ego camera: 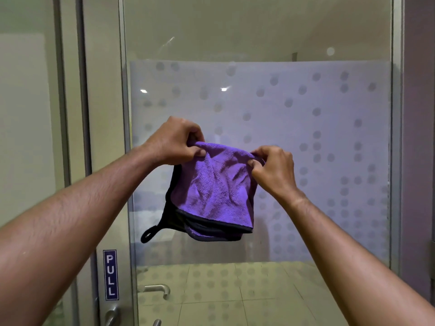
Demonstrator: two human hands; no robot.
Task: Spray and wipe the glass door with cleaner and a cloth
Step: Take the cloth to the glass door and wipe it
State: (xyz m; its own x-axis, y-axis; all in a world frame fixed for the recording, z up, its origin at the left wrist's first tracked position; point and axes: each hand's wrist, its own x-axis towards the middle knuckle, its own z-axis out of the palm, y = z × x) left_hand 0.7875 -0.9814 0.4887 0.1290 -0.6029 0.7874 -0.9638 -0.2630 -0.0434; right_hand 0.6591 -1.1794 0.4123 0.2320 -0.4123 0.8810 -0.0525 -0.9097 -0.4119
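A purple microfibre cloth (216, 189) with black edging and a black hanging loop dangles folded in front of the glass door (317, 38). My left hand (175, 141) pinches the cloth's upper left corner. The upper right corner is pinched by my right hand (274, 169). Both hands hold the cloth up in the air, a little short of the glass. The door carries a wide frosted band with a dot pattern (329, 137) across its middle. No cleaner bottle is in view.
A blue PULL sign (110, 274) is stuck on the door frame at lower left, with metal door handles (157, 289) below and beside it. A metal frame post (396, 137) bounds the glass on the right. Tiled floor shows through the lower glass.
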